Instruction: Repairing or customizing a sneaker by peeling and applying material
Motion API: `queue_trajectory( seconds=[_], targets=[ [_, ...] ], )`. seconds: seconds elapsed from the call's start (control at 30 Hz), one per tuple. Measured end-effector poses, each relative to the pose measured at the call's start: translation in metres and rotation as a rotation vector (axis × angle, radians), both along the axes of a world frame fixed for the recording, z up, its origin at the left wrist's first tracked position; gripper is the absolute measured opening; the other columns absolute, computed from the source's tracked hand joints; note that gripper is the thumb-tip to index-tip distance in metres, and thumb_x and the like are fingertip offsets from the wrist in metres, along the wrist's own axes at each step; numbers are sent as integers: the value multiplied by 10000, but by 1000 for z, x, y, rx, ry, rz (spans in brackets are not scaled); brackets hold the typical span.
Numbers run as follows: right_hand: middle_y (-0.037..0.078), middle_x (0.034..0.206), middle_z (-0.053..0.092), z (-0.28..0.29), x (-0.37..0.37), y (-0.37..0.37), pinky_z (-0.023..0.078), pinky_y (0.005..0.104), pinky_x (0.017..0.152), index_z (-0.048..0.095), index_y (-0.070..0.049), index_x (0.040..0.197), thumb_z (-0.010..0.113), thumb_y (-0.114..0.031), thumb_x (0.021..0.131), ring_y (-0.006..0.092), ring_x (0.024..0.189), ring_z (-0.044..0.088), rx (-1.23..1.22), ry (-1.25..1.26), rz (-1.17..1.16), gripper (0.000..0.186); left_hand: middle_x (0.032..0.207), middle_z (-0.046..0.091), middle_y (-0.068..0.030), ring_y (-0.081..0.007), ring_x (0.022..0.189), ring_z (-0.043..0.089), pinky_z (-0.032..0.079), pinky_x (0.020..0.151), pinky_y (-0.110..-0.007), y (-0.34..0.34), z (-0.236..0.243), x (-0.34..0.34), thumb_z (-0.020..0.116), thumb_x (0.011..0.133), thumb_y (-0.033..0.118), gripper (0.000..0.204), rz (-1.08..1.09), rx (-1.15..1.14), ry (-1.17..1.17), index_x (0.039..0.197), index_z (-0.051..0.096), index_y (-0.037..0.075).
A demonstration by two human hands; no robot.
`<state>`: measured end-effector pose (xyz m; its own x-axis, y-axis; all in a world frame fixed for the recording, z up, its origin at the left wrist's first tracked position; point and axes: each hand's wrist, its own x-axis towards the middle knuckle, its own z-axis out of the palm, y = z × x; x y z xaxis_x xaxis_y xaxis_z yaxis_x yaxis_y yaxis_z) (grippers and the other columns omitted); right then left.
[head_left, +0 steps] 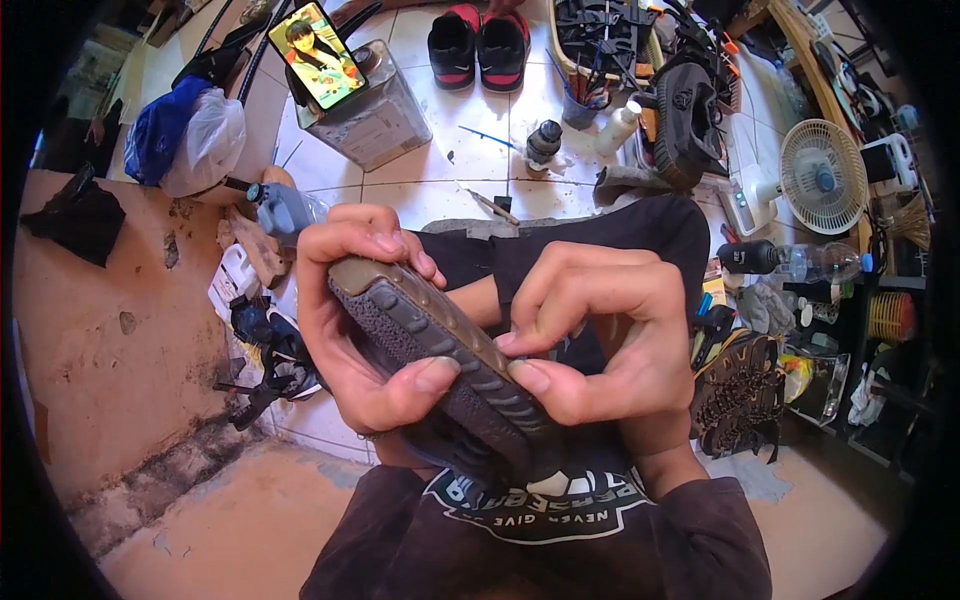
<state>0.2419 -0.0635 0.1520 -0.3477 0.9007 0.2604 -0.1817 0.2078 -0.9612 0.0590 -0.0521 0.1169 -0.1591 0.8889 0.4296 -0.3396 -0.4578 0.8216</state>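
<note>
A dark grey shoe (440, 345) with a knitted upper and a brown ridged sole is held up on its side before my chest, its sole edge facing up. My left hand (365, 320) wraps round one end, fingers over the sole and thumb pressed on the side. Farther along the same edge, my right hand (610, 335) pinches at the sole rim between thumb and forefinger. Whether something thin lies in that pinch is too small to tell. The shoe's lower part hides against my dark shirt (540, 540).
A phone (318, 55) leans on a metal can (372, 115). Black-and-red shoes (479, 50), a dark bottle (544, 142), a white bottle (618, 128) and a pen-like tool (490, 205) stand or lie ahead. To the right are a fan (823, 177) and a brown-black shoe (738, 393).
</note>
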Motion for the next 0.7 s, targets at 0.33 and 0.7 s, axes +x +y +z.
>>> queue_trajectory(
  seconds=[0.33,0.7],
  targets=[
    [102,962,600,-15,-3,-3,478,248,774,652,32,939,804,-52,727,131,875,599,-217,234,245,275,968,441,-128,-198,800,522,475,708,-295,-2,0,-7,863,531,278,713,4,48,-6,1065,481,1],
    [93,968,700,-14,6,-2,510,319,715,682,-21,1046,815,-113,677,237,857,675,432,-356,-310,403,985,566,-120,-235,883,577,519,816,-398,-18,2,-12,932,574,173,653,99,96,374,1028,473,67]
  ],
)
